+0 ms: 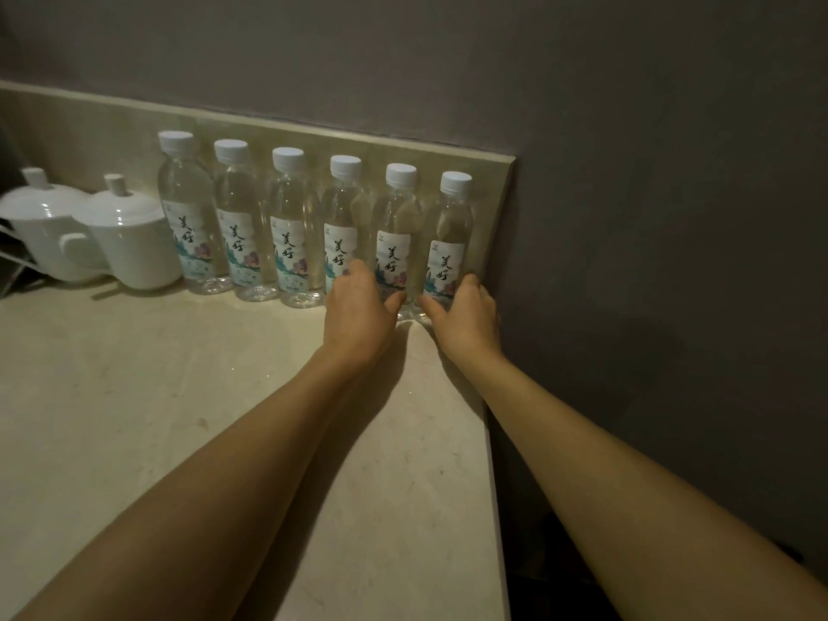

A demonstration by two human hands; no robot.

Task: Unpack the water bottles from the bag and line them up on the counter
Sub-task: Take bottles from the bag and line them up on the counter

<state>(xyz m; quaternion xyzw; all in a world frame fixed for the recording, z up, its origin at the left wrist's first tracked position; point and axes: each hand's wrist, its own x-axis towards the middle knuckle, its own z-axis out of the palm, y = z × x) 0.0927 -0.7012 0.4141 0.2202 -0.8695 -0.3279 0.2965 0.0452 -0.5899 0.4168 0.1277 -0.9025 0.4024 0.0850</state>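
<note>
Clear water fills six capped bottles [291, 226]; left hand [358, 316] and right hand [466, 316] each grip one.

Six bottles [286, 226] are counted in a row along the far edge of the worktop [179, 396], each with one white cap. Two lidded white mugs [130, 235] are counted at the left of the row. Two hands are seen, the left hand [358, 311] and the right hand [466, 316].
</note>
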